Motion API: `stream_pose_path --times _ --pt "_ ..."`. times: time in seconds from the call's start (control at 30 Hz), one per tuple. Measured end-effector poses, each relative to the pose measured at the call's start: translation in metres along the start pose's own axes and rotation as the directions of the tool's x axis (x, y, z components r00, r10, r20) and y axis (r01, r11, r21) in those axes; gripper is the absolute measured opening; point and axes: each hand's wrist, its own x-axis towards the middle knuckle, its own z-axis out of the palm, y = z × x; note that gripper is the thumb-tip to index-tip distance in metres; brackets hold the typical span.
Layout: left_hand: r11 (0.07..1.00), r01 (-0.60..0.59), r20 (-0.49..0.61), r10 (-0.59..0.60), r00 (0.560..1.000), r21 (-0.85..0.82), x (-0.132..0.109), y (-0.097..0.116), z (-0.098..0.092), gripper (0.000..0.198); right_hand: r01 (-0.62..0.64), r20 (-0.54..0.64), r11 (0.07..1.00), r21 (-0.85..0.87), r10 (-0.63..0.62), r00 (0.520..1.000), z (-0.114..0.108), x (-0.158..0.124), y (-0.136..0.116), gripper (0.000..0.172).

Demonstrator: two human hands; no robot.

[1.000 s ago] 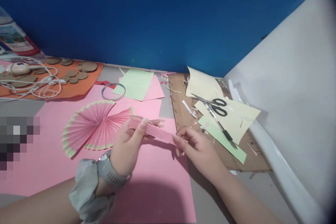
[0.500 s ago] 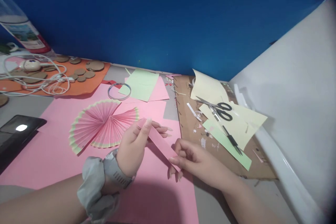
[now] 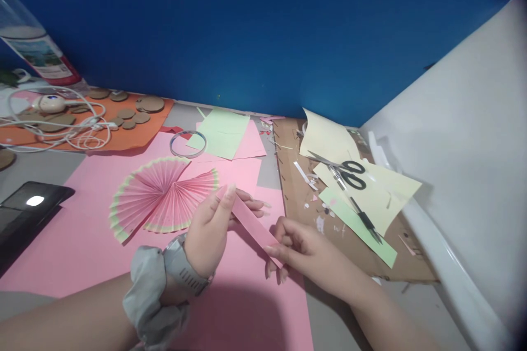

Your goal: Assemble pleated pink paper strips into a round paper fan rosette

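Note:
A narrow pink paper strip point(image 3: 254, 226) slants down to the right between my hands, above a large pink sheet point(image 3: 230, 307). My left hand point(image 3: 214, 225) pinches its upper end, thumb on top and fingers beneath. At the lower end my right hand point(image 3: 298, 244) grips the strip between thumb and fingers. Just left of my left hand lies a pleated pink paper fan point(image 3: 150, 192) with a green and cream edge. A wristwatch point(image 3: 185, 269) and a grey scrunchie point(image 3: 146, 290) are on my left wrist.
Scissors point(image 3: 352, 174) and a craft knife point(image 3: 362, 216) lie on cream paper over cardboard point(image 3: 296, 197) at right. Tape roll point(image 3: 188, 143) and green paper point(image 3: 220, 131) sit behind. Left are a phone point(image 3: 33, 208), cables point(image 3: 88, 131) and a bottle point(image 3: 41, 55).

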Motion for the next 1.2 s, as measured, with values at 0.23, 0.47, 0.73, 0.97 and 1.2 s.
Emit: stream_pose_path --times 0.23,0.47,0.73,0.97,1.2 --pt "1.000 0.001 -0.005 -0.001 1.000 -0.012 0.002 0.002 0.001 0.032 -0.010 -0.010 1.000 -0.015 0.010 1.000 0.000 -0.002 0.000 0.025" --pt "0.998 -0.018 -0.056 0.015 0.998 -0.054 0.002 0.002 0.000 0.030 -0.039 -0.054 0.992 -0.117 0.033 0.998 -0.003 -0.003 -0.003 0.028" --pt "0.992 -0.045 -0.109 0.032 0.993 -0.115 0.004 0.006 0.000 0.028 -0.081 -0.153 0.954 -0.290 0.038 0.988 -0.003 -0.008 -0.006 0.035" --pt "0.985 -0.036 -0.177 0.005 0.984 -0.171 0.007 0.008 0.001 0.022 -0.032 -0.207 0.937 -0.347 -0.043 0.977 -0.001 -0.010 -0.013 0.035" --pt "0.979 -0.021 -0.154 -0.010 0.988 -0.201 0.011 0.006 0.000 0.020 -0.021 -0.233 0.995 -0.098 -0.002 0.972 -0.005 -0.005 -0.003 0.028"
